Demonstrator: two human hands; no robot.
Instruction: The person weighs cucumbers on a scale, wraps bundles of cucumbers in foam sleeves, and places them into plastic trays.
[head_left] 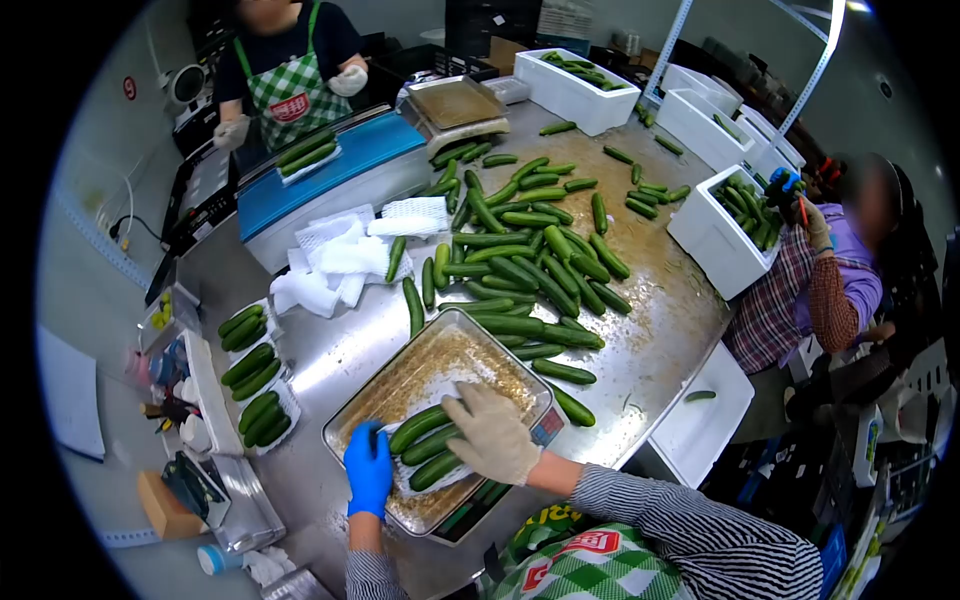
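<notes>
Three green cucumbers lie side by side on a white foam net atop the metal tray of a weighing scale. My left hand, in a blue glove, is closed at the left ends of the cucumbers and the net's edge. From the right, my right hand, in a beige glove, reaches over their other ends with its fingers stretched out and apart. Its fingertips touch or hover just above the cucumbers; I cannot tell which. Beyond the scale spreads a large pile of loose cucumbers.
White foam nets are heaped left of the pile. Several netted cucumber packs line the table's left side. A co-worker stands behind a blue-topped machine. Another person is beside a white cucumber box.
</notes>
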